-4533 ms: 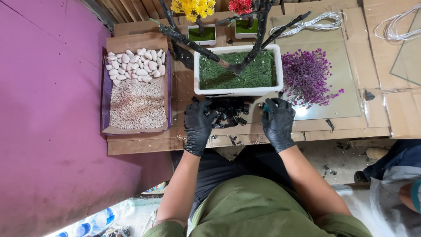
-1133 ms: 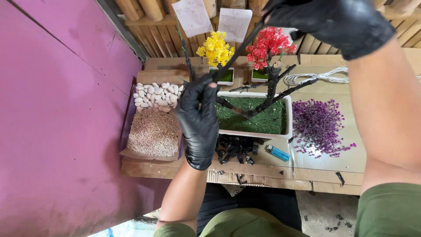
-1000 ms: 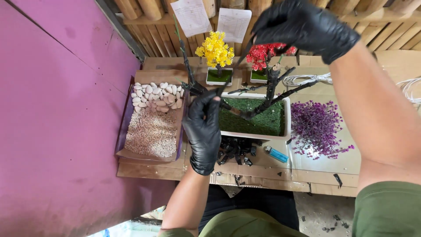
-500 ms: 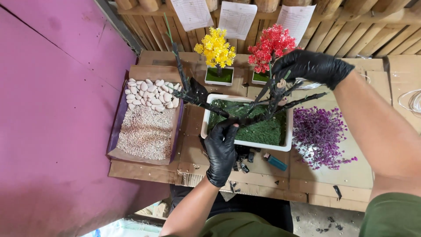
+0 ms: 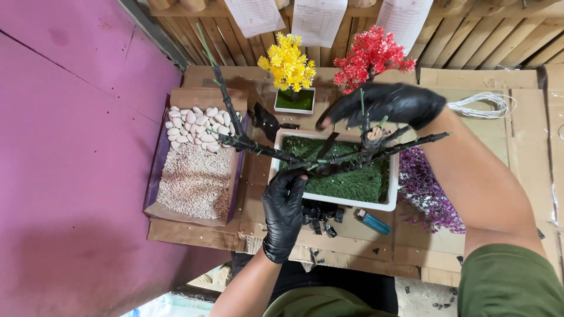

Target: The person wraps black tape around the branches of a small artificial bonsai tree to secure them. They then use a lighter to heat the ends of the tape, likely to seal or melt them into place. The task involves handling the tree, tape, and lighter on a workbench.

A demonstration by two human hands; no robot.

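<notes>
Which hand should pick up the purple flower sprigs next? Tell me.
Right, probably. The right hand hovers over the branch trunk, on the same side as the purple flower sprigs. The left hand is at the white planter's near left edge, gripping a black branch.

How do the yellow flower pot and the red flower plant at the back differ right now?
The yellow flower plant stands clear, its small white pot with green top in full view; the red flower plant has its base hidden behind the right hand. The yellow one sits further left, behind the white planter's left corner; the red one is behind its right half. Both are small, upright and bushy, standing before the wooden slats.
</notes>
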